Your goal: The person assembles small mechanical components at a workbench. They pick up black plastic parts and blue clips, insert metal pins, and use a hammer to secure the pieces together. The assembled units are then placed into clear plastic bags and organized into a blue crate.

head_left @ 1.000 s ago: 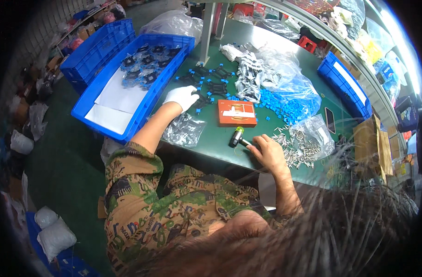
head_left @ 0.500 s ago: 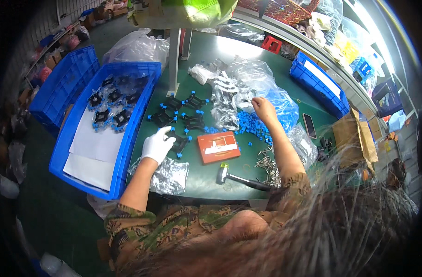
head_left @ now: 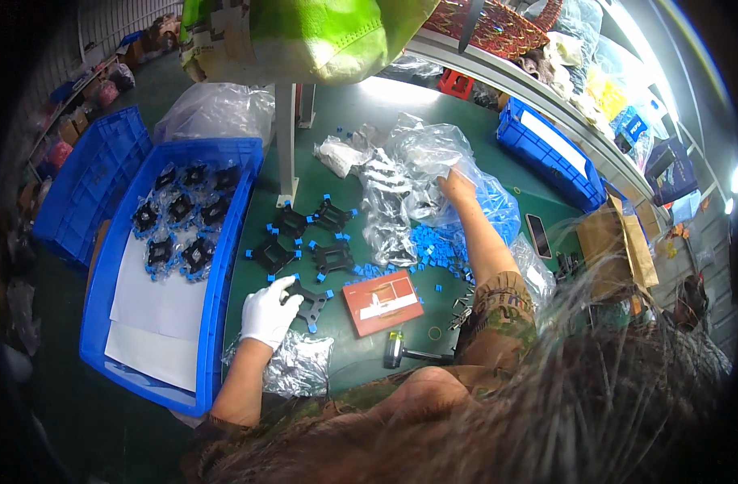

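Left hand (head_left: 268, 313), gloved: you are curving it, palm down, at a bracket (head_left: 313, 306) on the counter (head_left: 320, 113). Right hand (head_left: 457, 187), bare: you are stretching it forward to a bag (head_left: 433, 145). Grips: cannot tell.

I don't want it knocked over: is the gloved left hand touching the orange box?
Apart. The head view shows a black bracket and green tabletop between gloved left hand and orange box.
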A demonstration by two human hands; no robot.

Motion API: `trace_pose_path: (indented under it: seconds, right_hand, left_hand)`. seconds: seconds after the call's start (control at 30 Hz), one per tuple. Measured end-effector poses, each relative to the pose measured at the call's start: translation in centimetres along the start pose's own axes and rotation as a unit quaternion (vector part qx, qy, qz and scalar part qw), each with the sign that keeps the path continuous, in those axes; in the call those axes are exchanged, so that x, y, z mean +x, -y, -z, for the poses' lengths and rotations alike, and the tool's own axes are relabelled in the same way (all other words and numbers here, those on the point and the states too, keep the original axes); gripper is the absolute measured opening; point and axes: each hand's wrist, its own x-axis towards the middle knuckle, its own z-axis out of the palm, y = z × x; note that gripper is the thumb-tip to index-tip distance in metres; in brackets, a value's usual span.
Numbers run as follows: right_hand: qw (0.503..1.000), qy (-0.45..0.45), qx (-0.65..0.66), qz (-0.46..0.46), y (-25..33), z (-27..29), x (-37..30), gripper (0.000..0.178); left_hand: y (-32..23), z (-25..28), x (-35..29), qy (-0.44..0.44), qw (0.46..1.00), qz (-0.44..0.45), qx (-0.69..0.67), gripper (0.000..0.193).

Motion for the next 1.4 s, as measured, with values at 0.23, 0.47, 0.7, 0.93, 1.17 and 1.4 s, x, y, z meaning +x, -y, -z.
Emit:
trace_pose_path:
  seconds: [0.23,0.47,0.7,0.93,1.17,1.4]
  right_hand:
    - [0.996,0.071,-0.052,0.032,-0.8,1.0,-1.5,0.034]
    - [0.931,0.084,0.356,-0.018,-1.0,9.2,-9.7,0.029]
    - [0.707,0.250,0.660,-0.046,10.2,12.2,-15.3,0.026]
    - [0.855,0.093,0.440,0.257,21.5,12.6,-19.0,0.019]
    - [0.838,-0.009,0.288,0.464,24.0,13.4,-21.4,0.021]
    - [0.819,0.004,0.127,0.560,23.7,10.9,-25.4,0.019]
  left_hand:
    - [-1.4,1.4,-0.2,0.018,1.000,0.014,0.016,0.041]
    - [-0.9,0.1,0.1,0.030,0.997,0.021,-0.068,0.048]
    - [3.8,-2.0,0.8,-0.027,0.930,0.037,-0.364,0.055]
    - [-0.8,4.0,0.6,-0.080,0.852,0.079,-0.512,0.053]
    - [3.4,-1.5,1.0,0.021,0.951,0.065,-0.303,0.047]
    - [-0.9,3.5,0.2,-0.036,0.994,-0.021,0.106,0.024]
